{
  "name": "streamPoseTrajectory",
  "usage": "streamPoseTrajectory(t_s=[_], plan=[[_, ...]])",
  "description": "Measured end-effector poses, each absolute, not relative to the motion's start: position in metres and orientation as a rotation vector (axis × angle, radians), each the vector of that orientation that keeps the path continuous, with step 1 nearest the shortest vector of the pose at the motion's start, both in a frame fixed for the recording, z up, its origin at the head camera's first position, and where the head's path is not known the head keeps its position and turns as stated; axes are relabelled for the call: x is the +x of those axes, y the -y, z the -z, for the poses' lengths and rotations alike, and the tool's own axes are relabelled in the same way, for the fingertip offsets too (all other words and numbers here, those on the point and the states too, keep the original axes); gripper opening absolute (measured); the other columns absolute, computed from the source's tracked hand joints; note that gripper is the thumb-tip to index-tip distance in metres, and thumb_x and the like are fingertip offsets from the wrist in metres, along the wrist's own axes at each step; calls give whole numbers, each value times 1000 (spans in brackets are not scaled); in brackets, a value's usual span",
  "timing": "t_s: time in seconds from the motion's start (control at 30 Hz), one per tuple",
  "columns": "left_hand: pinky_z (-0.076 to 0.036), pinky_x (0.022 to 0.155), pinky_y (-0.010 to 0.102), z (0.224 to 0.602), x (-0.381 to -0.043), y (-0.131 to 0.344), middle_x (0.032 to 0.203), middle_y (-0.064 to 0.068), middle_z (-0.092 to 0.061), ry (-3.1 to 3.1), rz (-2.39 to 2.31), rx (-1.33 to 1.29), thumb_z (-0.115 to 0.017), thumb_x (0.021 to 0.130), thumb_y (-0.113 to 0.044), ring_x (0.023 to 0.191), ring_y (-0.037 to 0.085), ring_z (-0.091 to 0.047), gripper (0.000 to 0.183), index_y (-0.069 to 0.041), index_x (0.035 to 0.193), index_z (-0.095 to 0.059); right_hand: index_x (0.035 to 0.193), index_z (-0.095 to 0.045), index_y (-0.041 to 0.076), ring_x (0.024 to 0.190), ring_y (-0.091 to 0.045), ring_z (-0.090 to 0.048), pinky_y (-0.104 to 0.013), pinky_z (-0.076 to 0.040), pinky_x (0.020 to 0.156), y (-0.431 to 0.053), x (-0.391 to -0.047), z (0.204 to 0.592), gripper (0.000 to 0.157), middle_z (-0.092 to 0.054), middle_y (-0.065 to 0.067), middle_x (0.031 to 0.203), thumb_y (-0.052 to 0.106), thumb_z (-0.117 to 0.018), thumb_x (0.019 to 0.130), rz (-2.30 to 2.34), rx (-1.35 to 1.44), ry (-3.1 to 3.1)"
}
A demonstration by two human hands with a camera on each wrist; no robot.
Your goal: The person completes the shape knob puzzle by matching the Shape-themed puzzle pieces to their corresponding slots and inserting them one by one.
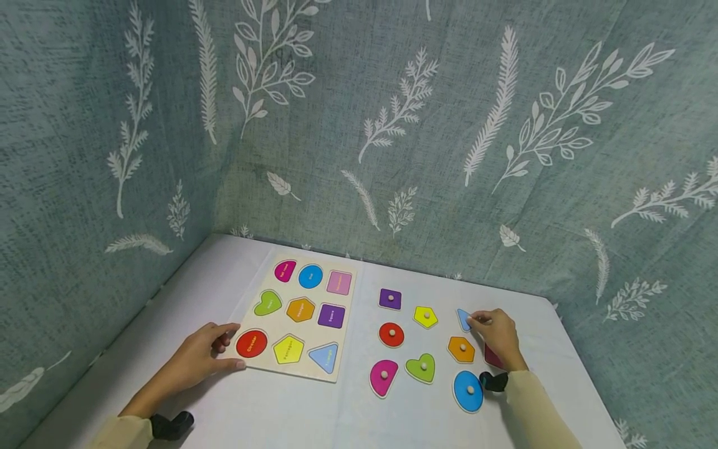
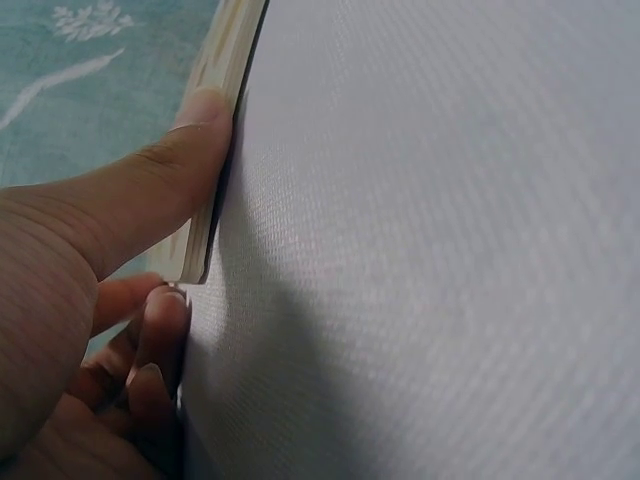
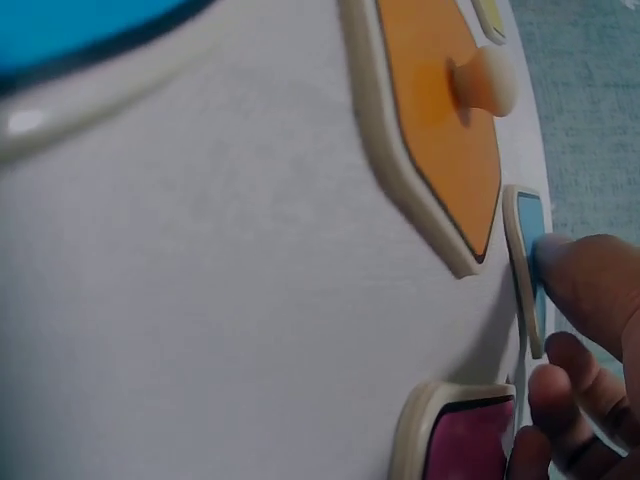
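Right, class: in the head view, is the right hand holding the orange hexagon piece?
No: the right hand pinches the light blue triangle piece, while the orange hexagon piece lies on the table.

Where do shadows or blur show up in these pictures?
Left wrist view: soft shadow on white tablecloth beside the left hand; right wrist view: blue oval piece blurrier than orange hexagon piece; head view: faint shadow beside the right sleeve.

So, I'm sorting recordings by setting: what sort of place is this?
Probably a draped-off tabletop corner indoors: leaf-patterned fabric backs a white-covered table bearing a shape-puzzle board and knobbed pieces.
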State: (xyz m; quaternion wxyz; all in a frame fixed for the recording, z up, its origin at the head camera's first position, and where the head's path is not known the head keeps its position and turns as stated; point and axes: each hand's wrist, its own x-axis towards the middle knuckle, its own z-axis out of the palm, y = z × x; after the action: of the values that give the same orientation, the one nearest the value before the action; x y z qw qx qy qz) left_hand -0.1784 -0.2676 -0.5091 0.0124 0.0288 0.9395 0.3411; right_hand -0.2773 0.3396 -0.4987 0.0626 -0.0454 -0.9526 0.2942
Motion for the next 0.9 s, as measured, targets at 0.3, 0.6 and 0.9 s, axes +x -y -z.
streamPoseTrajectory(t_s=[0.3, 0.6, 0.9], plan=[[-52, 74, 34, 510, -178, 267, 91, 3, -51, -2956, -1043, 120, -97, 66, -38, 85, 21, -51, 89, 6, 135, -61, 104, -77, 0, 91, -29, -60, -38, -53, 74, -343, -271, 498, 22, -58, -15, 100, 20, -73, 96, -864, -72, 2837], [-52, 76, 37, 509, -179, 268, 91, 4, -52, -2943, -1051, 105, -97, 66, -38, 85, 22, -51, 90, 6, 135, -60, 103, -78, 4, 88, -25, -60, -36, -51, 77, -330, -265, 489, 20, -60, -10, 98, 22, -77, 94, -858, 4, 2829], [-52, 77, 39, 510, -179, 268, 91, 4, -52, -2954, -1038, 128, -96, 67, -38, 85, 21, -52, 88, 7, 134, -61, 103, -78, 5, 89, -25, -57, -37, -51, 79, -315, -257, 481, 19, -61, -10, 101, 20, -78, 93, -899, -8, 2820]])
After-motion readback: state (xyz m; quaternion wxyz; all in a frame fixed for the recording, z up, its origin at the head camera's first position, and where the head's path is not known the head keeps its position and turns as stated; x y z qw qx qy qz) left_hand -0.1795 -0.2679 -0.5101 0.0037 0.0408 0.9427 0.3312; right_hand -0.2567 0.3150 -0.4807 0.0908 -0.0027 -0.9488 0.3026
